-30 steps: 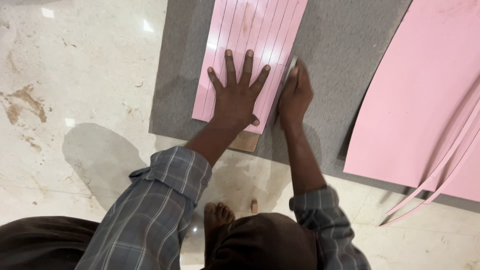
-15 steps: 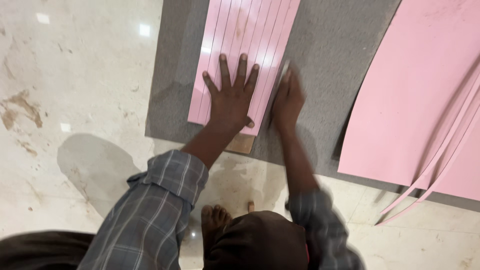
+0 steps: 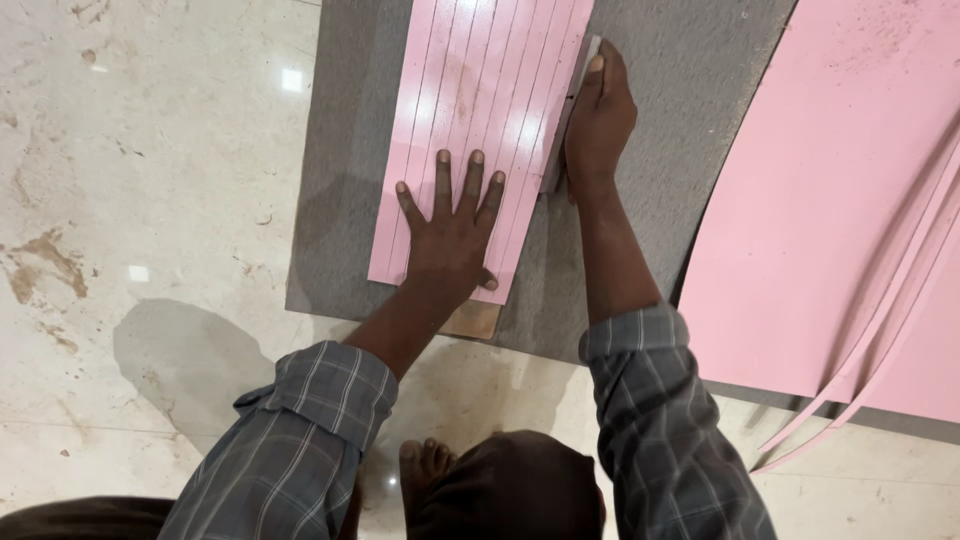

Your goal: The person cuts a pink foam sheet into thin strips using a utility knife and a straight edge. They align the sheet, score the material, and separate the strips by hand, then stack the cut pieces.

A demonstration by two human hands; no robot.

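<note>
Pink scored sheet (image 3: 480,110) lies flat on grey mat (image 3: 660,120), long narrow panel, glossy, marked with parallel lengthwise lines that divide it into thin strips, some brownish smudges near the middle, glare spots on it. Its near end sits close to the mat's near edge, over a small tan wooden block (image 3: 474,321) that pokes out underneath.

Left hand (image 3: 452,235) is flat on the sheet's near end, palm down, fingers spread and straight, grasping nothing, just pressing. Right hand (image 3: 598,120) is at the sheet's right edge, fingers curled around a slim grey tool (image 3: 572,100) held along that edge, index finger stretched on top; can't tell what kind of tool it is, mostly hidden by the hand.

To the right, a big pink sheet (image 3: 830,220) lies partly on the mat, well apart from the hands, with a few loose thin pink strips (image 3: 880,340) curving off its near side onto the floor. Marble floor (image 3: 150,200) on the left, beige, shiny, brown stains. Plaid grey sleeves (image 3: 300,440) on both arms, bare toes (image 3: 425,462) visible at the bottom between them
</note>
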